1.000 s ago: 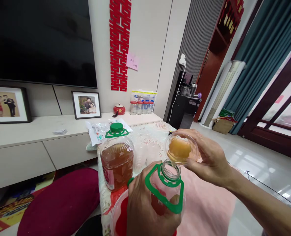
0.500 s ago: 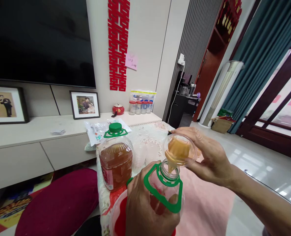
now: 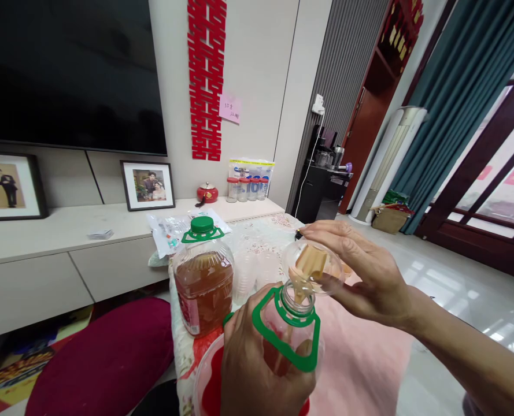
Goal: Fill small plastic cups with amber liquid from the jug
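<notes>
My left hand [image 3: 261, 364] is wrapped round an uncapped clear plastic bottle [image 3: 289, 351] with a green carrying handle. Over the bottle's mouth, my right hand [image 3: 365, 280] grips a small clear plastic bowl [image 3: 289, 260], tipped to the left. Tan, glossy contents [image 3: 311, 263] lie in the bowl, and a stream of them runs down into the bottle neck. How full the bottle is, I cannot tell, as my left hand covers much of it. Beneath that hand stands a red and white basin [image 3: 202, 367].
A capped jug of amber liquid [image 3: 204, 283] stands left of my hands. Behind are clear plastic containers [image 3: 246, 271] and a plastic bag [image 3: 163, 234]. Pink cloth [image 3: 361, 352] covers the table's right side. A maroon round cushion [image 3: 104, 358] lies at lower left.
The tan contents in the bowl have shrunk and narrowed, and a thin stream now shows inside the bottle. The bowl is tipped slightly further; both hands stay in nearly the same place.
</notes>
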`<state>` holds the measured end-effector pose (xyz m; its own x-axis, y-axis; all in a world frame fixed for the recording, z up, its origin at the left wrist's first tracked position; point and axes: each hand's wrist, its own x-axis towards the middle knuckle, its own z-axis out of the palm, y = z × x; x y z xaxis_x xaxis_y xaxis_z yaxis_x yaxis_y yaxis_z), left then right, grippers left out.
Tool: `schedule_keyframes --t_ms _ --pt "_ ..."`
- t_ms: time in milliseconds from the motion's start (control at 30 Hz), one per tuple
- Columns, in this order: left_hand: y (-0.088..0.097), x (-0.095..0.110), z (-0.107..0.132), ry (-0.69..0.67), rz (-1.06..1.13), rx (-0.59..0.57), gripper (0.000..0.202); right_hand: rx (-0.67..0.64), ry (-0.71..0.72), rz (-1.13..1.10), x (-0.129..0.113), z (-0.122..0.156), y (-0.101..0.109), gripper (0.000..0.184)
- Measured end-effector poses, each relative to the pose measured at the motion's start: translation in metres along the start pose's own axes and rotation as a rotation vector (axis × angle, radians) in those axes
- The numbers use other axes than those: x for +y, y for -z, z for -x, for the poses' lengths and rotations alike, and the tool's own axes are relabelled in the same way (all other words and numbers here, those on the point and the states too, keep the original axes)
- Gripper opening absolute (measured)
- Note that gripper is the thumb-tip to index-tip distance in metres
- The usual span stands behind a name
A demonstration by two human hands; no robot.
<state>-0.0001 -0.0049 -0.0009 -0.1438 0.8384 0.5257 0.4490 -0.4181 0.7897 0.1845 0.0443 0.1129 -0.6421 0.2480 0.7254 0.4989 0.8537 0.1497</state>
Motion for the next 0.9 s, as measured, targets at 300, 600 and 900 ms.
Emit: schedule_keyframes --t_ms 300,600,900 --pt "-0.002 -0.015 -0.003 -0.076 0.001 -0.027 0.044 0.001 0.046 0.072 -0.002 -0.005 0.002 0.047" --pt "-0.003 -0.016 -0.003 -0.091 0.100 -0.122 0.039 -0.036 0.128 0.204 -0.005 -0.009 0.006 0.045" --pt "-0.002 -0.017 -0.003 -0.068 0.076 -0.149 0.046 -0.073 0.197 0.279 -0.009 -0.012 0.010 0.041"
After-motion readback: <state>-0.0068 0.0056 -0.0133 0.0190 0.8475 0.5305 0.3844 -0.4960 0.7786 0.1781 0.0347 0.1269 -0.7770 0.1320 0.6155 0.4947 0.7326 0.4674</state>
